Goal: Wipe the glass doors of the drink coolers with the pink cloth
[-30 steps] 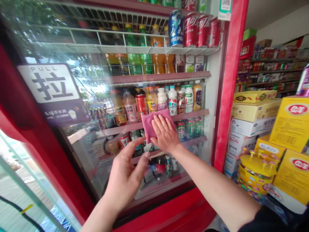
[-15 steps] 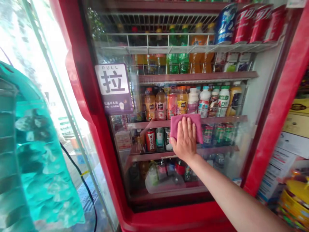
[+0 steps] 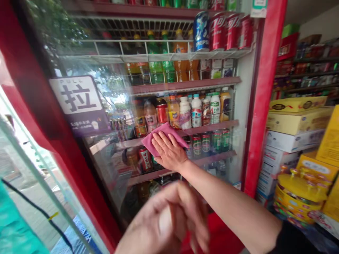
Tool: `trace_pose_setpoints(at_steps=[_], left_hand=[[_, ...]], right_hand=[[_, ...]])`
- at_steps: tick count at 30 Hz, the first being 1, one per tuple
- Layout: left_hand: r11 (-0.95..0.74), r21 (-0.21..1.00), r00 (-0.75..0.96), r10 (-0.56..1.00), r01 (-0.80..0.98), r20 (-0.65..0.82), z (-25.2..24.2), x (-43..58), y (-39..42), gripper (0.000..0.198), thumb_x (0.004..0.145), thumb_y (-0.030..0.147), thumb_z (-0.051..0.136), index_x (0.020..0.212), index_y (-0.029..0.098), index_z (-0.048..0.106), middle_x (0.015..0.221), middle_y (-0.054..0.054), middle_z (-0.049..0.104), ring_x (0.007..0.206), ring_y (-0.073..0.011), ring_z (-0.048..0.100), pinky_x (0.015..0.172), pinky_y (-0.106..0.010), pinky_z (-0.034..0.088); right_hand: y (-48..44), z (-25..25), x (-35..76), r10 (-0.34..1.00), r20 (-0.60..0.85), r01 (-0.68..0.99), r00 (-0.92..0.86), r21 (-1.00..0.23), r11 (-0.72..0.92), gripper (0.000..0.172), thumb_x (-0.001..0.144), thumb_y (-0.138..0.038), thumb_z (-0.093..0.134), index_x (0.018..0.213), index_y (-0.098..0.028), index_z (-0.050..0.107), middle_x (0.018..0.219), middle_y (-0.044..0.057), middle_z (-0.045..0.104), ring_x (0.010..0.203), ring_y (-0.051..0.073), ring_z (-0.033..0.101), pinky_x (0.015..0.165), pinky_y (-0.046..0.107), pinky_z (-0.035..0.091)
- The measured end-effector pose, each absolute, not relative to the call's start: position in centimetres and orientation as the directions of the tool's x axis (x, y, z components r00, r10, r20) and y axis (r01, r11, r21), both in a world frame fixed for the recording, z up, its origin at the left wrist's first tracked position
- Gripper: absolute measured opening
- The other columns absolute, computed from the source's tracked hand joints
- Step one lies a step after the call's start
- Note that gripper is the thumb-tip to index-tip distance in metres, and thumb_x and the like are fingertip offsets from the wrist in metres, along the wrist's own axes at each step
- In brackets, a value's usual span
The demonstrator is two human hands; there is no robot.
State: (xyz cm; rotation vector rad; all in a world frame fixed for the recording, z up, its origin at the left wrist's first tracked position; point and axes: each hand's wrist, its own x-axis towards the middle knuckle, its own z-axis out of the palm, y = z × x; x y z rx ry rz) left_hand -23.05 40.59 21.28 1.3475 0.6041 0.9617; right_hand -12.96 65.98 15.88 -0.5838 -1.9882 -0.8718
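Observation:
My right hand (image 3: 168, 150) lies flat on a folded pink cloth (image 3: 180, 139) and holds it pressed against the glass door (image 3: 106, 197) of a red drinks fridge. Its fingers point up and to the left, and the cloth shows around them. In the foreground, low in the view, is my left hand (image 3: 164, 218), blurred and apart from the glass. Its fingers are loosely bent and the thumb stands off from them, with nothing visible inside. Bottles (image 3: 196, 109) and cans (image 3: 218, 33) stand on the shelves behind the glass.
A "PULL" sticker (image 3: 79, 102) is on the door's left side, beside the red frame (image 3: 34, 116). To the right stand stacked cartons (image 3: 296, 121) and a yellow round tub (image 3: 299, 197). A black cable (image 3: 37, 203) hangs at the lower left.
My right hand and the cloth have moved left across the glass, and the cloth is tilted. My left hand has come into view below. The view has turned to the right.

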Motion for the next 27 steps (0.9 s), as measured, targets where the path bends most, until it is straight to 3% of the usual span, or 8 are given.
trace_pose_setpoints(at_steps=[2,4,6,8,11,22,25,27], left_hand=[[-0.352,0.936,0.211,0.913,-0.021,0.348,22.2,-23.7,43.9,0.044,0.096,0.070,0.065,0.104,0.028,0.077,0.100,-0.007,0.076,0.094,-0.0222,0.069,0.088,-0.037,0.057],[-0.526,0.731,0.059,0.827,0.436,0.560,22.6,-25.7,47.7,0.045,0.096,0.062,0.070,0.128,0.030,0.073,0.134,-0.009,0.076,0.123,-0.0292,0.070,0.108,-0.045,0.055],[-0.545,0.275,0.173,0.633,0.792,0.755,22.5,-28.2,51.1,0.065,0.095,0.059,0.072,0.150,0.025,0.063,0.160,-0.015,0.063,0.151,-0.0383,0.057,0.128,-0.058,0.042],[-0.467,-0.100,0.360,0.510,0.879,0.781,22.2,-30.4,53.9,0.072,0.101,0.049,0.065,0.165,0.022,0.048,0.175,-0.020,0.048,0.166,-0.0417,0.040,0.135,-0.066,0.031],[-0.393,-0.360,0.519,0.454,0.846,0.724,21.6,-31.5,56.5,0.081,0.103,0.044,0.065,0.175,0.028,0.033,0.183,-0.018,0.037,0.173,-0.0400,0.028,0.139,-0.067,0.023],[-0.392,-0.418,0.563,0.414,0.819,0.715,20.4,-26.5,61.1,0.090,0.103,0.049,0.064,0.179,0.028,0.021,0.186,-0.015,0.023,0.175,-0.0403,0.017,0.141,-0.072,0.005],[-0.404,-0.414,0.563,0.391,0.816,0.729,20.0,-26.4,61.4,0.092,0.102,0.045,0.065,0.179,0.030,0.016,0.186,-0.014,0.022,0.175,-0.0395,0.016,0.141,-0.071,0.003],[-0.409,-0.394,0.546,0.380,0.823,0.747,19.8,-26.2,61.4,0.095,0.101,0.046,0.066,0.180,0.030,0.016,0.185,-0.015,0.023,0.175,-0.0399,0.016,0.141,-0.071,0.002]], right_hand=[[66.7,16.1,-10.2,0.082,0.862,0.706,-0.501,0.352,0.615,0.087,0.108,-0.051,0.061,0.177,-0.008,0.029,0.182,0.019,0.039,0.173,0.036,0.031,0.143,0.059,0.020],[67.2,16.2,-7.5,0.090,0.872,0.738,-0.480,0.347,0.579,0.085,0.109,-0.051,0.058,0.176,-0.008,0.031,0.181,0.019,0.040,0.172,0.036,0.032,0.143,0.058,0.019],[67.7,16.2,-5.0,0.094,0.882,0.764,-0.461,0.341,0.548,0.083,0.108,-0.050,0.059,0.175,-0.007,0.033,0.181,0.020,0.041,0.172,0.036,0.033,0.143,0.058,0.019],[68.2,16.2,-2.7,0.115,0.889,0.784,-0.443,0.322,0.530,0.085,0.107,-0.050,0.061,0.175,-0.007,0.034,0.181,0.020,0.040,0.172,0.036,0.033,0.143,0.059,0.020],[69.0,15.9,0.5,0.189,0.896,0.819,-0.402,0.260,0.512,0.092,0.103,-0.049,0.067,0.177,-0.009,0.031,0.184,0.020,0.034,0.173,0.037,0.028,0.143,0.061,0.018],[70.5,14.3,7.6,0.306,0.952,0.943,0.019,-0.119,0.312,0.089,0.103,-0.042,0.057,0.176,-0.002,0.024,0.186,0.026,0.024,0.176,0.040,0.016,0.141,0.070,0.019],[69.8,14.3,5.4,0.319,0.948,0.933,0.022,-0.134,0.333,0.087,0.103,-0.039,0.057,0.177,-0.003,0.025,0.186,0.025,0.024,0.176,0.041,0.015,0.141,0.070,0.016],[69.2,14.0,3.2,0.319,0.945,0.923,-0.076,-0.054,0.380,0.085,0.104,-0.040,0.058,0.176,-0.007,0.030,0.185,0.022,0.029,0.176,0.039,0.017,0.142,0.068,0.014]])
